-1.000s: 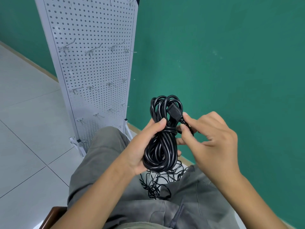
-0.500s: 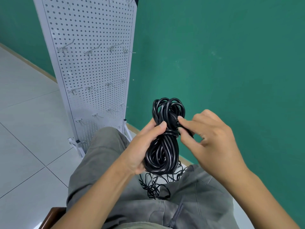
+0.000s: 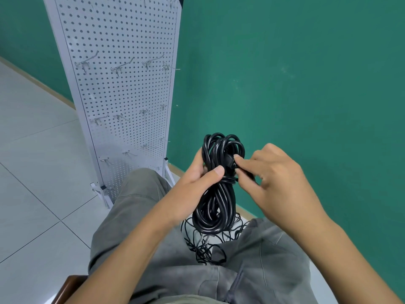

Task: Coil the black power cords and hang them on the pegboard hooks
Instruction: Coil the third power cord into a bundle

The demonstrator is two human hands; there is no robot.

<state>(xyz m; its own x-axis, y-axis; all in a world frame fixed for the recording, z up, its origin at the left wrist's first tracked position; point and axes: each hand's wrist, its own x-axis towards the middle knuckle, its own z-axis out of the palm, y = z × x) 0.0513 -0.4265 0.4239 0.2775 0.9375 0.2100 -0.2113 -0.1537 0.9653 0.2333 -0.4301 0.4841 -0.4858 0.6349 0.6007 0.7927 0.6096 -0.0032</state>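
Coiled black power cord (image 3: 215, 194): one long bundle, long axis near upright, looped top toward the green wall (image 3: 306, 73), lower loop hanging over the lap; held in the air before the pegboard (image 3: 122, 88)
Left hand (image 3: 197, 178): fingers curled round the bundle's waist, thumb across the front
Right hand (image 3: 274, 174): fingertips pinching the cord's plug end (image 3: 234, 164) against the upper loops
Loose black cords (image 3: 208, 244): tangled on the floor between the knees
Pegboard hooks (image 3: 122, 65): bare, in rows

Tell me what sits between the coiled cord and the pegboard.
Head view: only the left hand gripping the coiled black power cord; beyond it, bare green wall up to the pegboard.
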